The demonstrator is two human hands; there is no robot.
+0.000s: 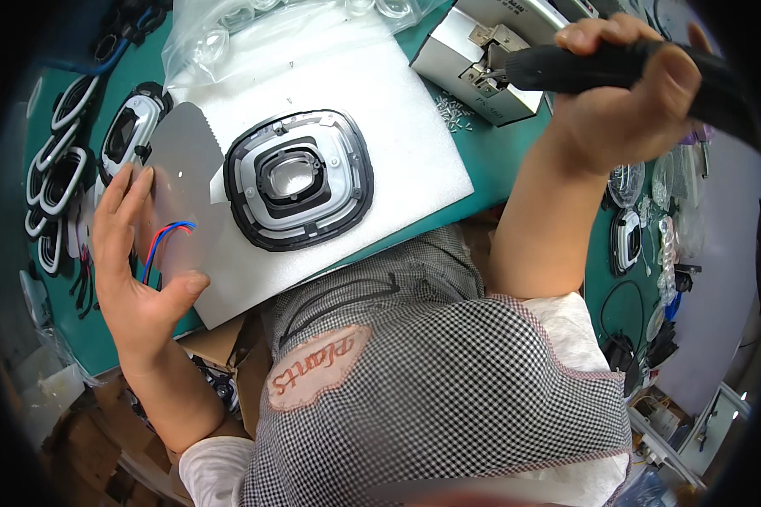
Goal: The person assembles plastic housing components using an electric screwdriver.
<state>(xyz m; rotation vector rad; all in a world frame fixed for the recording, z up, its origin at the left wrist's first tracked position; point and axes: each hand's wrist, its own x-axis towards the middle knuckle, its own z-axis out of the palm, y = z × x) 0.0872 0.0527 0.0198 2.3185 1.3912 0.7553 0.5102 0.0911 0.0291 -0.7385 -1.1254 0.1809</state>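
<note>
My left hand (135, 270) grips a thin grey plate (182, 156) by its edge, fingers on the far side and thumb on the near side. Red and blue wires (171, 230) show against the plate. My right hand (609, 127) is wrapped round a black electric screwdriver (566, 68). Its tip reaches the metal front of a box-shaped screw feeder (448, 55). Between my hands, a rounded-square housing (344, 182) lies on a white foam sheet (414, 169), with a black rim, grey-white inner ring and clear round centre.
Loose small screws (453, 115) lie beside the feeder. Another housing (128, 127) and several black-and-white rings (63, 182) are on the green table (499, 182) at left. Clear plastic packaging (203, 51) covers the foam's far edge. More parts (626, 241) lie at right.
</note>
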